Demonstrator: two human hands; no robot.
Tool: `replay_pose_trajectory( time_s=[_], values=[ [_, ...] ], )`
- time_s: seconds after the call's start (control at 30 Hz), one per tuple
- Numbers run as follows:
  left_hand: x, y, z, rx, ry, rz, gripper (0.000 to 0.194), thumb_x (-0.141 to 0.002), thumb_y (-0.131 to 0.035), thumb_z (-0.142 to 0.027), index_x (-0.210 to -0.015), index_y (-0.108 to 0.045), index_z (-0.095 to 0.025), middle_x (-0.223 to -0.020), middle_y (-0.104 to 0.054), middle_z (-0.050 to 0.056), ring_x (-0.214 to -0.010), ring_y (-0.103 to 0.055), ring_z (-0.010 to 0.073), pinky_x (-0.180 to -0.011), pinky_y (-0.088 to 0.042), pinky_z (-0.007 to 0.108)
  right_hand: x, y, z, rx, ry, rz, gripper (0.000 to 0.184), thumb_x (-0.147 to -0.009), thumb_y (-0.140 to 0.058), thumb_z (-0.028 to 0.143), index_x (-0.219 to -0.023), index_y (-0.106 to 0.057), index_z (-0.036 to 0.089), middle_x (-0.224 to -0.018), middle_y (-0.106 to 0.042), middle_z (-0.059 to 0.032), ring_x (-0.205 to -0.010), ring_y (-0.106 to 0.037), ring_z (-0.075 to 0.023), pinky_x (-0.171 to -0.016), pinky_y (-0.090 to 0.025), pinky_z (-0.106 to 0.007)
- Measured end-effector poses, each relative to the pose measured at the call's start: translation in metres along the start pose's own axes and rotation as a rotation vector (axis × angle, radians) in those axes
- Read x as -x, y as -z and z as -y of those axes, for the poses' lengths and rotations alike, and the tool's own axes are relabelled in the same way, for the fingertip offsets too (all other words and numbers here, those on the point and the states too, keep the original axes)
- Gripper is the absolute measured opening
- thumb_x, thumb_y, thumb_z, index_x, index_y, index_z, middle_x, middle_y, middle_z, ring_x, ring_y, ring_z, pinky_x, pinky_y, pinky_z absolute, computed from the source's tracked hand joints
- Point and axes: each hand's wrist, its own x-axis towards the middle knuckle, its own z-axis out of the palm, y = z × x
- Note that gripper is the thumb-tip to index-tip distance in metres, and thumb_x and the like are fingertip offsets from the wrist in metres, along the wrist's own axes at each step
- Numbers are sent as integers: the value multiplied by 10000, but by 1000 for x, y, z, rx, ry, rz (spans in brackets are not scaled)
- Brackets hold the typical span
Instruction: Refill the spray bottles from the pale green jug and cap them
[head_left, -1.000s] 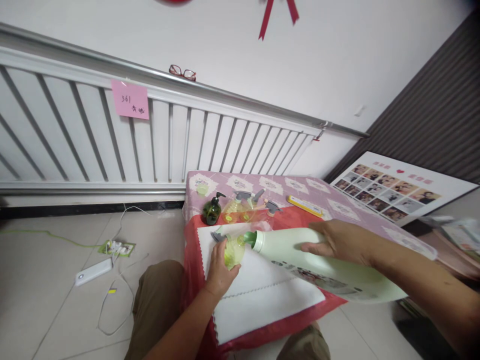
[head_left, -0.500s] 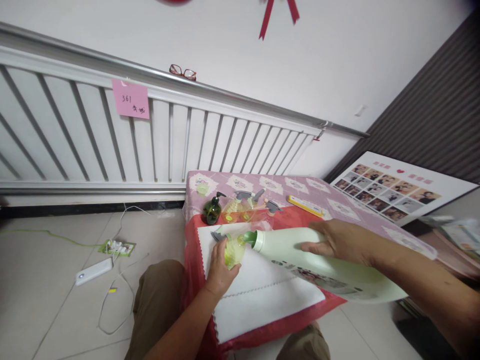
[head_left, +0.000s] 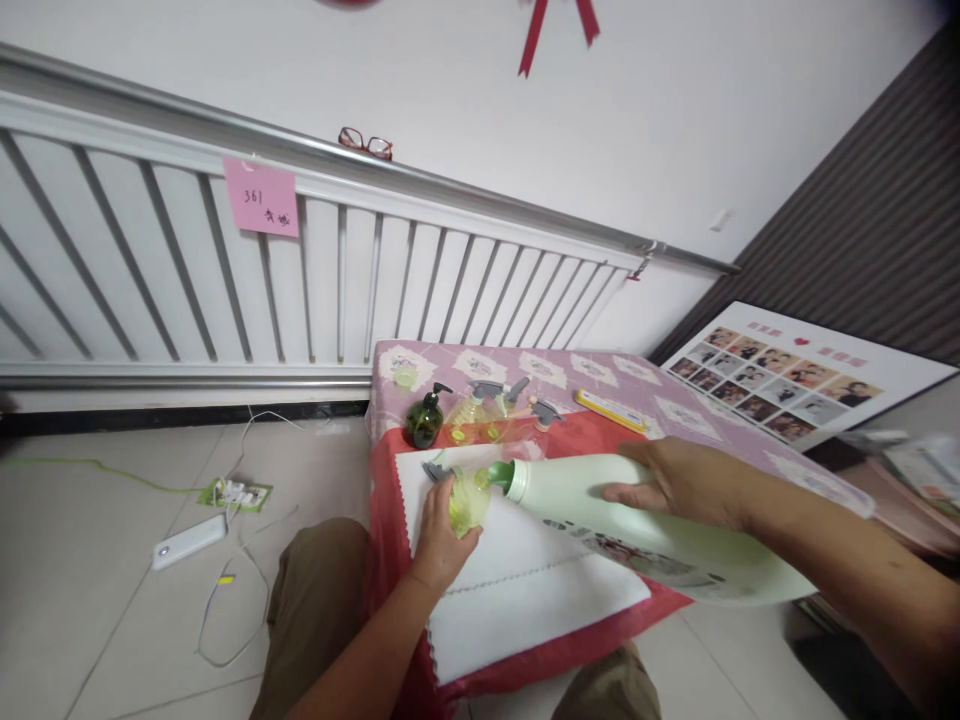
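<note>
My left hand (head_left: 439, 535) is wrapped round a small clear bottle (head_left: 469, 500) holding yellow-green liquid, which stands on a white cloth (head_left: 517, 590). My right hand (head_left: 679, 482) grips a large pale green jug (head_left: 652, 525), tipped on its side with its green spout (head_left: 501, 475) at the small bottle's mouth. A grey spray head (head_left: 433, 470) lies on the cloth just beside my left hand.
A low table with a pink patterned cover (head_left: 600, 375) and a red sheet (head_left: 382, 520) carries a dark green pump bottle (head_left: 424, 420), several clear spray bottles (head_left: 487, 410) and a yellow flat object (head_left: 609, 410). A radiator (head_left: 225, 280), cables and a power strip (head_left: 187, 542) lie left. A photo board (head_left: 795, 375) leans right.
</note>
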Motion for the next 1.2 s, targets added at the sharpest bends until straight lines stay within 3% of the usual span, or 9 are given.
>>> replay_pose_trajectory(
  time_s=[1.2],
  values=[
    [0, 1, -2, 1, 2, 25, 791, -679, -709, -187, -1398, -380, -194, -1361, -477, 120, -1320, -433, 291, -1150, -347, 455, 1, 1, 4, -4, 11, -33, 439, -813, -480, 653, -797, -567, 223, -815, -705, -92, -735, -655, -257, -608, -419, -327]
  ],
)
